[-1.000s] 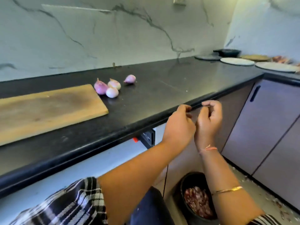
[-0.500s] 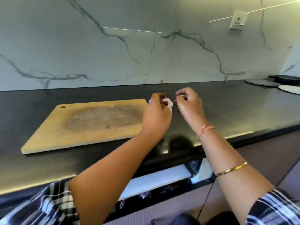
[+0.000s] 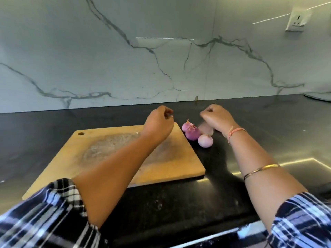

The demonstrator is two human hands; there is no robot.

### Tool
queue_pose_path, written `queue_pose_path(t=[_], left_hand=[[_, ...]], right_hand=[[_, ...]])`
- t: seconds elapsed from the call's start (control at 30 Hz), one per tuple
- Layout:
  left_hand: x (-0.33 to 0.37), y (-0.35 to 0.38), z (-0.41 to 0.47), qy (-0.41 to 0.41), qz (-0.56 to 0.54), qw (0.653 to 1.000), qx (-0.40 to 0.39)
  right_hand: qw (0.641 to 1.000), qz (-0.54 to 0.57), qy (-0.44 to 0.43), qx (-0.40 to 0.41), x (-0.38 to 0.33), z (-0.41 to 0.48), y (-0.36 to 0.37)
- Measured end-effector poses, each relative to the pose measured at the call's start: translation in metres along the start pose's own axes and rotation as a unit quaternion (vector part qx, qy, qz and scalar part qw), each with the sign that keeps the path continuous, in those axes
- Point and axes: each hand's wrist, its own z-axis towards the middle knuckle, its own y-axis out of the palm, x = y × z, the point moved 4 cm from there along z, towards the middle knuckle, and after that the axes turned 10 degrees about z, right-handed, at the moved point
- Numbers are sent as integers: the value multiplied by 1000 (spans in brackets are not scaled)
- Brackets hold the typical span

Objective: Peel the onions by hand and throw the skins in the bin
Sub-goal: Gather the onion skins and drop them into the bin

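Our left hand (image 3: 158, 125) hovers curled over the far corner of the cutting board (image 3: 111, 158), and our right hand (image 3: 217, 119) is curled above the counter (image 3: 179, 203). We cannot tell whether either pinches anything. Four onions (image 3: 193, 134) cluster between them on the counter, one blurred just beneath the right hand.

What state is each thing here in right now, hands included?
Left hand: fingers curled, contents unclear.
Right hand: fingers curled, nothing seen held.
Cutting board: flat on the counter, stained.
Pale onion: smooth, at rest on the counter.
Purple onion: at rest beside the cutting board.
Blurred onion: motion-blurred under the right hand.
Wall socket: nothing plugged in.
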Motion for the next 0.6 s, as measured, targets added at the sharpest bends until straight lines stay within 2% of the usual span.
queue_pose_path(t=[0.17, 0.37, 0.5, 0.6], left_hand=[[-1, 31, 25, 57, 49, 991, -109], [11, 48, 37, 129, 34, 957, -257], [10, 54, 45, 144, 43, 941, -304], [8, 56, 49, 154, 61, 939, -303]], right_hand=[[993, -73, 27, -85, 11, 9, 12], [989, -92, 37, -112, 25, 14, 16], [989, -95, 27, -113, 23, 12, 16], [990, -88, 27, -103, 22, 11, 15]])
